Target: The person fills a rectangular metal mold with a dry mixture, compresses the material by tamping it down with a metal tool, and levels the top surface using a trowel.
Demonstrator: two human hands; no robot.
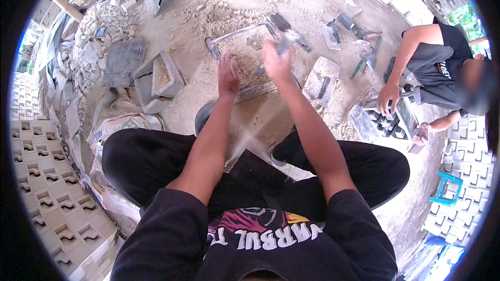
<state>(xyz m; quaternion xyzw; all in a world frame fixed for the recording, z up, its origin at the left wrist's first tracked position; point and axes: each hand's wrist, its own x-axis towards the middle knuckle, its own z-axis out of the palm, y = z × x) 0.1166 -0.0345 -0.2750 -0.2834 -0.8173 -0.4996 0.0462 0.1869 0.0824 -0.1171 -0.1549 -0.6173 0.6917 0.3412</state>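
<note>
Before me on the dusty ground is a rectangular metal mould frame (239, 33), with pale sandy powder inside it. My left hand (228, 76) is open over the frame's left part, fingers stretched out toward its far side. Further right, over the frame, my right hand (277, 62) is closed around a greyish object (285, 46), too smeared by motion to name. A dark block-like piece (279, 22) lies at the frame's far right corner. The near edge of the frame partly passes behind my forearms.
Left stand a grey box-shaped mould (161, 79), a dark flat plate (125, 61) and rubble (99, 26). Right lies a powdery slab (321, 79) with a handle. A co-worker (442, 57) crouches over a patterned mould (388, 122). Stacked pale blocks (57, 192) and a turquoise stool (446, 188) flank me.
</note>
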